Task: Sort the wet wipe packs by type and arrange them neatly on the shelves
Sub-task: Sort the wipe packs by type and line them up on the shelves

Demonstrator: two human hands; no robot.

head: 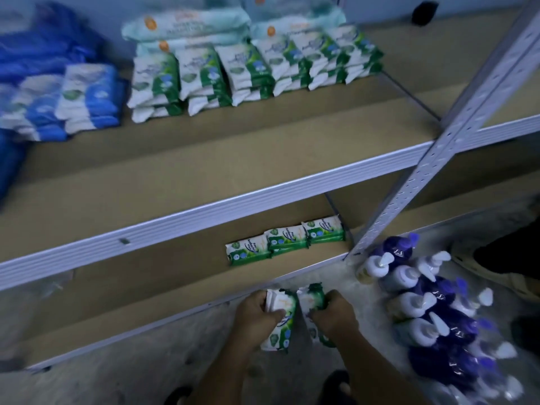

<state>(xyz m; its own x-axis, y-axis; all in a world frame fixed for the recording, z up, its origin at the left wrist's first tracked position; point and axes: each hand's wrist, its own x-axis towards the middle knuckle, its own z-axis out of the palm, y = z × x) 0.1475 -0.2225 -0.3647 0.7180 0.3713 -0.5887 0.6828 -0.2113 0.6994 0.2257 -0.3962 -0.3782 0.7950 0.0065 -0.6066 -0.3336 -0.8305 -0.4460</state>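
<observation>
My left hand (pixel 255 314) grips a green-and-white wipe pack (pixel 280 324) just in front of the bottom shelf's edge. Beside it, my right hand (pixel 333 312) grips another green-and-white pack (pixel 312 298). Three matching green packs (pixel 285 242) lie in a row on the bottom shelf (pixel 146 293), near its right end. On the upper shelf (pixel 204 159), several green packs (pixel 248 68) stand stacked in rows, with pale teal packs (pixel 187 24) piled behind them. Blue-and-white packs (pixel 87 97) sit at the upper shelf's left.
A slotted metal upright (pixel 438 159) runs diagonally at the right. Several purple and white pump bottles (pixel 432 302) lie bundled on the concrete floor right of my hands. Blue plastic bags (pixel 43 48) fill the far left. A dark shoe (pixel 502 258) is at the right edge.
</observation>
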